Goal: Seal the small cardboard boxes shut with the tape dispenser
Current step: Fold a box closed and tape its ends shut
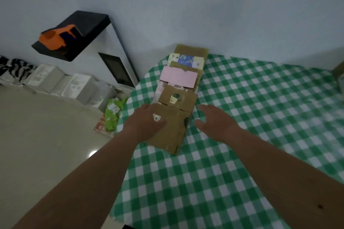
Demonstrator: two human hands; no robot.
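At the far left a pale, glossy floor [42, 135] is seen, with a row of white blocks [61, 83] lined along the foot of a light blue wall [167, 9]. Above them a black shelf [74, 33] is fixed to the wall, and an orange plastic object [55, 40] is set on it; whether that is the tape dispenser cannot be told. A white cabinet with a dark panel [117, 69] is stood against the wall, and a green packet [113, 114] is seen lying on the floor beside the table. The table is covered by a green and white checked cloth [242, 135]. Along its left edge a line of small cardboard boxes [178, 87] is laid, running back to the wall: brown ones nearest, then a pink one [178, 78], then a printed one. The left hand [147, 124] is rested flat on the nearest brown box [173, 135], fingers spread and fairly straight, nothing being gripped. The right hand [216, 122] is held just beside that box, over the cloth, fingers loosely spread and open, with nothing in it; whether it touches the box cannot be told.
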